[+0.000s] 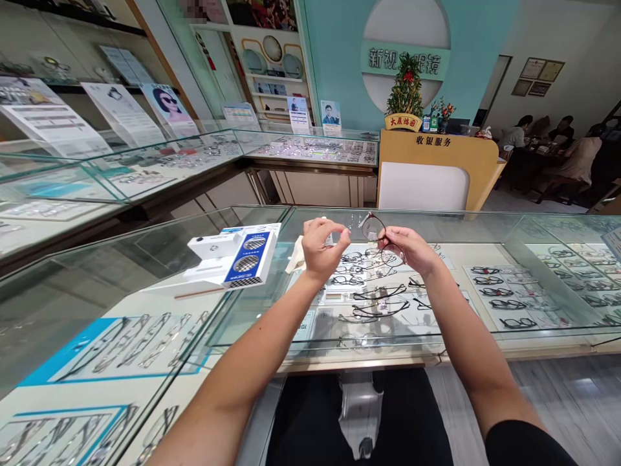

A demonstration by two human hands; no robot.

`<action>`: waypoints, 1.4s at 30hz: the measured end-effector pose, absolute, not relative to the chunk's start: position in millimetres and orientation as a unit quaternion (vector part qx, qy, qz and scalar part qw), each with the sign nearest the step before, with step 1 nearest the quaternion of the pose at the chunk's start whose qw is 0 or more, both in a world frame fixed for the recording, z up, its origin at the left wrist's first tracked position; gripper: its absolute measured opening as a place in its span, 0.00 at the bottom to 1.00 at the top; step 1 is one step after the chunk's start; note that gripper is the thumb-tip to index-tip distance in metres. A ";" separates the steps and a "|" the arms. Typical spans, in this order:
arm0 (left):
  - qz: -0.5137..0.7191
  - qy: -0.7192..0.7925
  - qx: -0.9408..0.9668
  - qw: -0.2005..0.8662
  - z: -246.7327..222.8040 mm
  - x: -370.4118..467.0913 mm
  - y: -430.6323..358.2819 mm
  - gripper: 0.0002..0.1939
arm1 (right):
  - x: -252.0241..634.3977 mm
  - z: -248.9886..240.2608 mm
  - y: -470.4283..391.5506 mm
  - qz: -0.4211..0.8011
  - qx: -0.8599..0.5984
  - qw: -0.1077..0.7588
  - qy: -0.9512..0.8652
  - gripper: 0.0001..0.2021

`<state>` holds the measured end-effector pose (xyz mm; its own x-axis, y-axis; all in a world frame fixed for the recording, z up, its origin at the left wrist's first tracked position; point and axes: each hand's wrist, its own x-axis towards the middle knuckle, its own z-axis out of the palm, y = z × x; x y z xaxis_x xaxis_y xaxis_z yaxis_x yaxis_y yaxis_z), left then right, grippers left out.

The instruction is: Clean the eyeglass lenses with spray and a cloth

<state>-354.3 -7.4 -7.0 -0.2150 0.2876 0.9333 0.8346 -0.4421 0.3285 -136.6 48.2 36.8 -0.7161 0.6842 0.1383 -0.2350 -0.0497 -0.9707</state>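
Note:
My right hand grips a pair of eyeglasses with thin brown rims. The glasses are tilted above the glass counter, one round lens up and the other lower, near my fingers. To their left, my left hand is closed in a pinch, thumb and index finger together. Whatever small thing it may hold is too small to name. A cream cloth shows just left of that hand, partly behind it; I cannot tell whether the hand touches it.
Rows of eyeglasses lie inside the glass display counter. On the left stands a white and blue box. Across the aisle are more showcases and a yellow cashier desk. Several people sit at the far right.

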 end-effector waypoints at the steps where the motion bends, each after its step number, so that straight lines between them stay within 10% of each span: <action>1: -0.615 -0.471 -0.593 0.218 -5.8 -353.7 -9.0 0.13 | -135.2 37.1 49.4 0.698 -0.189 0.318 -0.613 0.24; 13: -0.545 -0.346 -0.732 0.219 -4.4 -351.1 -10.8 0.31 | -120.2 34.2 60.1 0.633 -0.203 0.204 -0.719 0.27; 31: -0.542 -0.351 -0.731 0.221 25.5 -349.7 -20.8 0.30 | -111.1 82.1 43.3 0.548 -0.180 0.183 -0.796 0.27; 42: -0.656 -0.405 -0.593 0.230 138.0 -342.6 -33.5 0.32 | -101.5 170.7 1.6 0.104 -0.188 0.524 -0.824 0.26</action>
